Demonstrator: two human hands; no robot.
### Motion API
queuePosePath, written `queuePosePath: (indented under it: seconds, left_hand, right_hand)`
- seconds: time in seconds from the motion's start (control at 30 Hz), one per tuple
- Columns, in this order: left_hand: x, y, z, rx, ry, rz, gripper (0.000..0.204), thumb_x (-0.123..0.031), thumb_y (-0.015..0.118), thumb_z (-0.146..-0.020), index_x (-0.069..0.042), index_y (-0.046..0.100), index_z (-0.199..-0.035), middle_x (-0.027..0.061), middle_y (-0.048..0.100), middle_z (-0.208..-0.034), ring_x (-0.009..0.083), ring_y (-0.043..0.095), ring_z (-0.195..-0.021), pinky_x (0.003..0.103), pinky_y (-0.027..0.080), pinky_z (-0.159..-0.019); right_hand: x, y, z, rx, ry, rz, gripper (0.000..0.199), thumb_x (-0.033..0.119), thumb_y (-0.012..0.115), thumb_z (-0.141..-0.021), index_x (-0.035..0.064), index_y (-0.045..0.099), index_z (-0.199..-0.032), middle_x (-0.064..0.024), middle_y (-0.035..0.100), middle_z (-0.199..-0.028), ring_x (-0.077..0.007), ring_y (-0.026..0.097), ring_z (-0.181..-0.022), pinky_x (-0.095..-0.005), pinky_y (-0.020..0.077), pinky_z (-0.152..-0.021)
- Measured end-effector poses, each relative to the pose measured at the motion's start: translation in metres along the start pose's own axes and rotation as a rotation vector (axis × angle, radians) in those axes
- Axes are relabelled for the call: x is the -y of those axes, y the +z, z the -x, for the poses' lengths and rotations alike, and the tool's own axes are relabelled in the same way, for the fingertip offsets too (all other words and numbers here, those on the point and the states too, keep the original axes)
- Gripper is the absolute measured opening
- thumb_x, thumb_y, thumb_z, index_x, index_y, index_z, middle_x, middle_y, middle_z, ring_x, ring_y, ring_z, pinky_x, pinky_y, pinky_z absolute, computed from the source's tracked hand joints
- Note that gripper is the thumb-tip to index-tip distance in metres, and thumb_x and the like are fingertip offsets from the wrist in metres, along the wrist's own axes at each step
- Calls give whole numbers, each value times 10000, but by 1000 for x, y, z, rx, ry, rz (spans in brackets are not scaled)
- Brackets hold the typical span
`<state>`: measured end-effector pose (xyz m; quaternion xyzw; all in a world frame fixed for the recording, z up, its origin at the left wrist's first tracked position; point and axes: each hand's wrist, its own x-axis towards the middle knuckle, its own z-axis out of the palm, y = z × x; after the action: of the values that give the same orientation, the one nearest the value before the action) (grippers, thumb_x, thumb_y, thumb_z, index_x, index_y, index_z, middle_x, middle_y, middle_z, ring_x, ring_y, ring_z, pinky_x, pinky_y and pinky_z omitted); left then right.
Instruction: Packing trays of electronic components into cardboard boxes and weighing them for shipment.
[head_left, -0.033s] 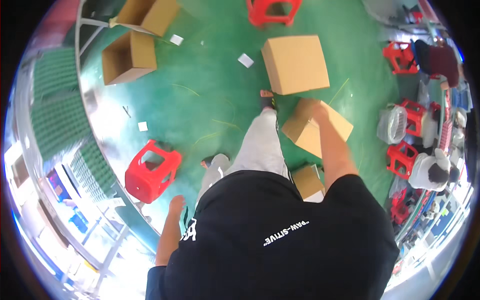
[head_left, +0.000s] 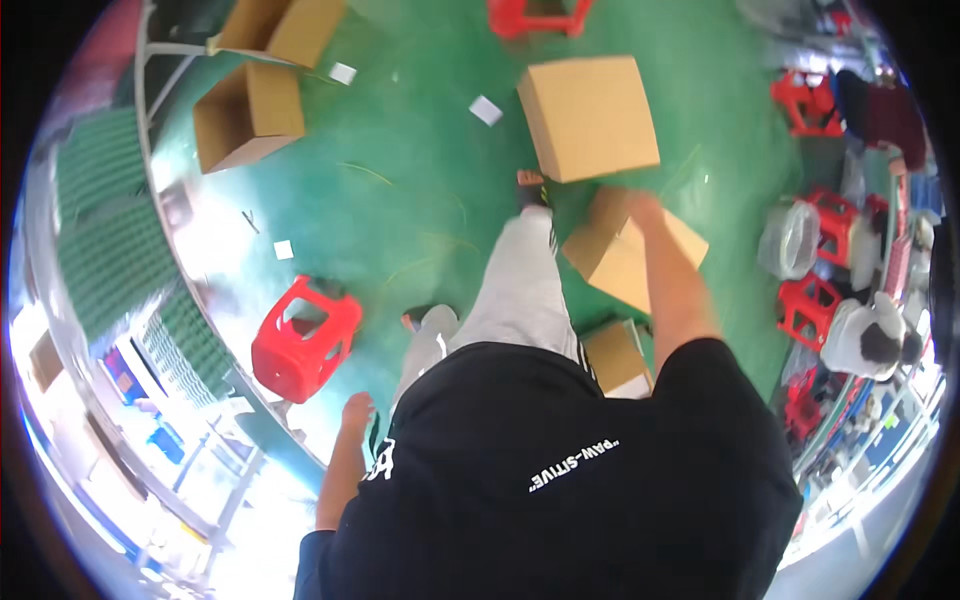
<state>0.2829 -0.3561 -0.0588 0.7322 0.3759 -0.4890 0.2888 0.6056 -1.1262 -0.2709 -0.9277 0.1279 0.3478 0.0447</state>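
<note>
My right hand (head_left: 640,208), blurred, reaches down to the top edge of a tilted cardboard box (head_left: 625,268) and appears closed on it. The fingertips are hard to make out against the brown card. My left hand (head_left: 357,411) hangs low at my side, fingers loosely apart with nothing seen in them. The red plastic stool (head_left: 305,340) is the closest thing to it, a short way apart. A larger closed carton (head_left: 592,118) stands just beyond the tilted box. Beside my right leg lies a smaller box (head_left: 612,352), partly hidden by my shirt and arm.
Two open cartons, one of them brown and empty-looking (head_left: 248,115), stand at the far left. White squares (head_left: 485,110) and yellow straps lie on the green floor. Another red stool (head_left: 540,15) is ahead. Seated people (head_left: 868,340) and red stools line the right; green racks (head_left: 115,240) the left.
The view has shifted slightly, so the floor and most things sit a little higher in it. My right hand stays at the tilted box; my left hand has barely moved.
</note>
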Motion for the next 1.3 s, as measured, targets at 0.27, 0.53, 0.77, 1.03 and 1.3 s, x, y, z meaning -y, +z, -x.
queuePosePath:
  seconds: [0.27, 0.53, 0.77, 1.03, 1.3]
  left_hand:
    - [-149, 14, 94, 50, -341, 317, 398, -257, 579, -1020, -114, 593, -1391, 62, 699, -1264, 210, 682, -1141, 395, 529, -862]
    - [-170, 2, 142, -12, -633, 269, 421, -321, 573, -994, -121, 608, -1362, 74, 721, -1192, 227, 690, -1041, 397, 503, -850]
    - [-148, 0, 137, 221, -259, -64, 415, -314, 543, -1052, -103, 557, -1409, 91, 708, -1229, 223, 707, -1011, 326, 544, -802]
    - [-146, 14, 84, 135, -109, 365, 406, -279, 500, -1079, -93, 559, -1435, 120, 687, -1272, 240, 675, -1127, 376, 533, -925]
    - [52, 106, 1, -58, 343, -131, 294, -241, 587, -971, -117, 722, -1201, 143, 746, -1165, 312, 730, -1071, 446, 594, -808]
  right_hand:
    - [-49, 4, -213, 32, 254, -565, 782, 464, 746, -873, 37, 524, -1489, -256, 634, -1400, -408, 610, -1303, -507, 481, -1100]
    - [-106, 58, -312, 25, 207, -595, 773, 489, 855, -785, 65, 599, -1378, -167, 745, -1173, -337, 714, -1085, -452, 585, -947]
    - [123, -15, -173, -5, 69, -849, 352, 382, 738, -799, 147, 798, -1054, -140, 753, -1150, -341, 714, -1081, -472, 588, -925]
    - [337, -29, 57, -283, -339, -935, 190, 236, 592, -940, 62, 669, -942, -199, 694, -912, -417, 699, -873, -566, 557, -731]
    - [370, -172, 220, -379, -621, -825, 383, 381, 722, -927, 38, 564, -871, -258, 650, -928, -499, 631, -894, -581, 496, -734]
